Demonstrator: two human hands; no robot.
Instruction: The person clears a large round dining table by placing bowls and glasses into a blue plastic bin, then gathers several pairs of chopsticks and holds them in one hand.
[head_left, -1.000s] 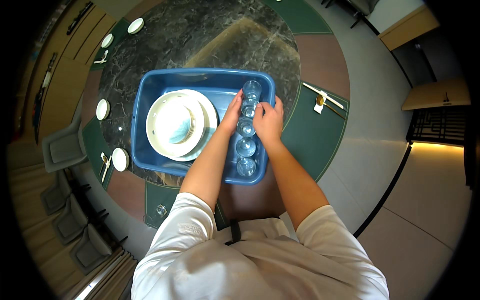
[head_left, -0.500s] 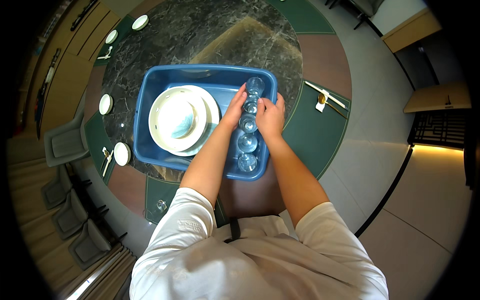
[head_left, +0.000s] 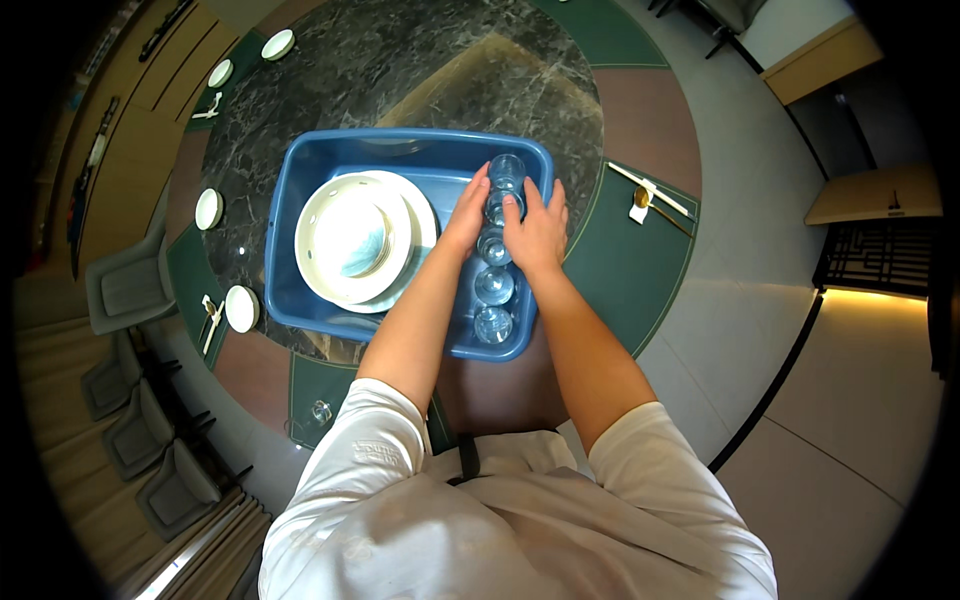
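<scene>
Several clear drinking glasses [head_left: 494,286] stand in a row along the right side of a blue plastic tub [head_left: 330,144]. My left hand [head_left: 467,215] lies along the left side of the far glasses, its fingers stretched forward. Across the row, my right hand [head_left: 537,232] has its fingers spread near the tub's right wall, and its thumb touches or hovers over the second glass from the far end [head_left: 495,209]. Left of my hands sits a stack of white plates [head_left: 422,210] and bowls [head_left: 312,243] in the tub.
The tub rests on a round table with a dark marble centre [head_left: 420,70]. White bowls [head_left: 242,308] sit around the left rim. Chopsticks and a gold spoon [head_left: 642,197] lie on a green mat [head_left: 620,270] at right. A small glass [head_left: 321,411] is near the front; grey chairs [head_left: 128,285] stand left.
My right hand's fingers have straightened and spread apart, with the thumb shifting slightly left. My left hand stays beside the far glasses. The tub and plates keep their places.
</scene>
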